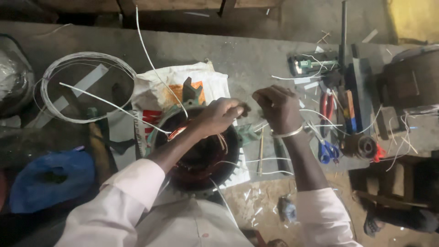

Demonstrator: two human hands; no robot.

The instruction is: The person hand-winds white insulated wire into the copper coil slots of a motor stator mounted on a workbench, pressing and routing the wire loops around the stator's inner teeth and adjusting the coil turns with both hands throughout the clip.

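Where the view begins at the far left, I see a dark rounded container (13,77) at the edge of the grey bench (247,59), and below it a blue plastic bag (52,180) lying crumpled. Next comes a coil of white wire (84,87) lying flat on the bench, with loose white strands running from it toward the middle. A white printed sack (183,82) is spread under the motor stator (201,155), a round dark housing with green casing and copper windings showing inside; it sits at the centre of the bench, just in front of my chest.

My left hand (222,114) is over the stator's upper rim, its grip pressed together on what looks like a thin wire or lead, though I cannot tell exactly which. My right hand (276,107), with a metal bangle on the wrist, is just beside it to the right, above the bench, its grip closed tight too; a fine white strand seems to run from it, but I cannot make it out for sure.

Further right lie red-handled pliers (327,107), blue-handled scissors (327,151) and a small green device (313,64), among white wire offcuts. At the far right stands dark, blocky equipment (409,84). Beyond the bench the room is dim.
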